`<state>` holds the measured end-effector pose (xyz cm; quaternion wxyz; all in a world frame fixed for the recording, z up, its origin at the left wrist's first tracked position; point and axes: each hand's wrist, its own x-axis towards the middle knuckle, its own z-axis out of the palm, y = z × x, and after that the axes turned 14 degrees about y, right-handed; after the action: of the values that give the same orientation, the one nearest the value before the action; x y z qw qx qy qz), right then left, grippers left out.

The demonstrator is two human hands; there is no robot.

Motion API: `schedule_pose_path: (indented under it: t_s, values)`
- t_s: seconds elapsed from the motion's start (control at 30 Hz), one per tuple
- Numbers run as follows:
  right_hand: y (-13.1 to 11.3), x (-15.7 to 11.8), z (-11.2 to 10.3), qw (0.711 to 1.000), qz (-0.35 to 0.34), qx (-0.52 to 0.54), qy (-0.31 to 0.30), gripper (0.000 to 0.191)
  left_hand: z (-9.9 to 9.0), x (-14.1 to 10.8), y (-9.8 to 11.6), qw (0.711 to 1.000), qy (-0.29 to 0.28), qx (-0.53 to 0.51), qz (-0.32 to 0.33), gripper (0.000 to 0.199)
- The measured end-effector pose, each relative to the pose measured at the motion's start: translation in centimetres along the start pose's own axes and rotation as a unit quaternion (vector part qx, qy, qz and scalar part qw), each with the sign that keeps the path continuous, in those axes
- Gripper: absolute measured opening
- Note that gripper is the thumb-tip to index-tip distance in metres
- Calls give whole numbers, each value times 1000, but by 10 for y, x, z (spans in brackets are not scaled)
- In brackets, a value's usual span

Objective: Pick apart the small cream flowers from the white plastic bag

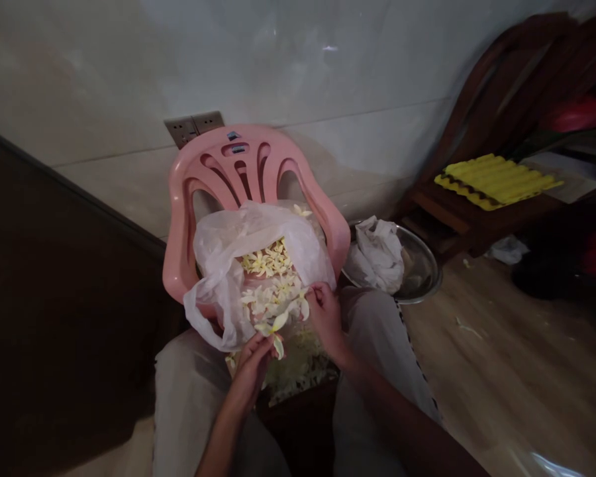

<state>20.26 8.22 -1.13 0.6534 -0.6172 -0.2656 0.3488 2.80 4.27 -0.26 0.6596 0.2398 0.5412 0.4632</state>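
A white plastic bag [218,238] lies open on a pink plastic chair [179,199], with many pale yellow-white flowers [268,260] inside. Between its fingers my left hand [258,354] pinches a flower [273,326] in front of the bag's opening. To the right, my right hand [325,315] is closed at the bag's edge, its fingertips on another pale flower [302,305]. Below the hands, between my knees, more pale pieces [298,361] show dimly in what looks like a container.
A metal basin [420,275] with a crumpled white bag [377,255] stands right of the chair. Farther right, yellow trays [496,180] rest on a dark wooden chair [442,211]. A dark panel [54,298] rises at the left, and a tiled wall [328,73] behind.
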Motion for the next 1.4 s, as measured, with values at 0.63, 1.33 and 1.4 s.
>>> schedule_pose_path:
  t_s: [0.63, 1.33, 1.4]
  values:
    - [9, -15, 5, 983, -57, -54, -167, 19, 2, -1, 10, 995, 74, -64, 13, 35]
    - [-4, -23, -1, 917, 75, -21, -390, 25, 2, 6, 6, 991, 54, 52, 113, 37]
    - [-2, -22, 0, 915, 79, -18, -395, 26, 1, 6, 6, 991, 47, 50, 117, 36]
